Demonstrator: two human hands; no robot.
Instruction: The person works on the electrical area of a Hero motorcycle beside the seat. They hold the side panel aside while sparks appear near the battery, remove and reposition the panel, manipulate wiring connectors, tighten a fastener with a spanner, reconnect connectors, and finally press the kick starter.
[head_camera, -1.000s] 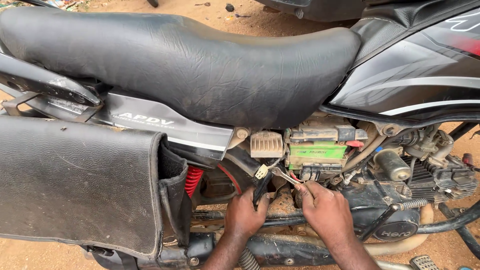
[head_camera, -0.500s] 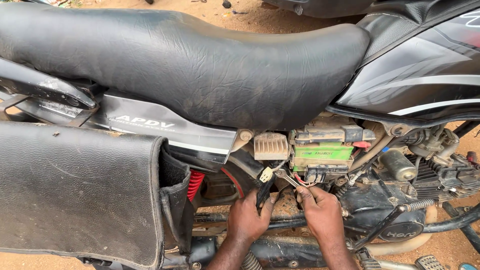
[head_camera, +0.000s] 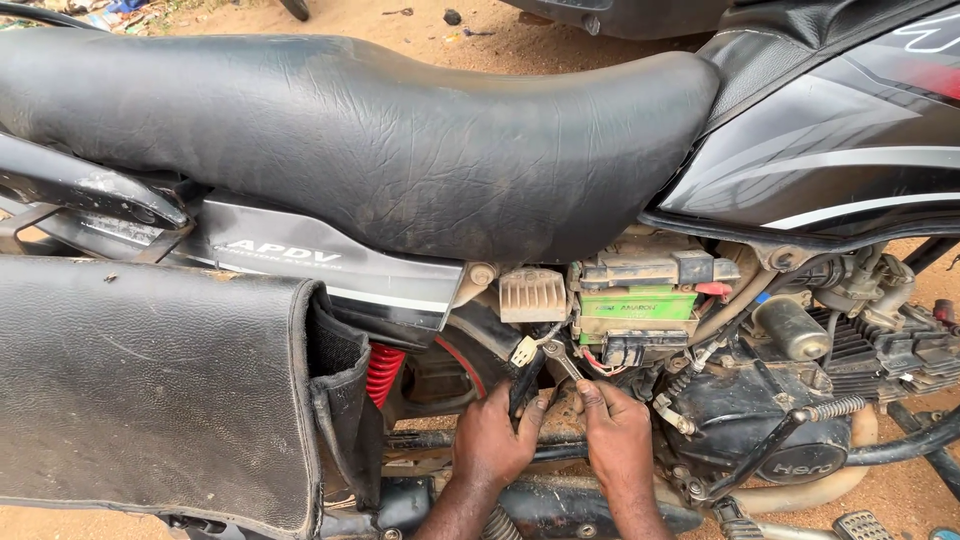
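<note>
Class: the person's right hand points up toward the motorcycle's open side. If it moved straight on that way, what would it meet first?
Probably the small spanner at the right hand's fingertips, then the green battery above it, though depth is hard to judge.

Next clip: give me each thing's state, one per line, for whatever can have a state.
Left hand: closed around a black-handled tool.
Right hand: fingertips on a small spanner under the battery.
Battery: exposed, side cover off, dusty.
White connector: hanging loose on its wires.
Seat: fitted, dusty.
Saddlebag: hanging on the side, mouth open.
</note>
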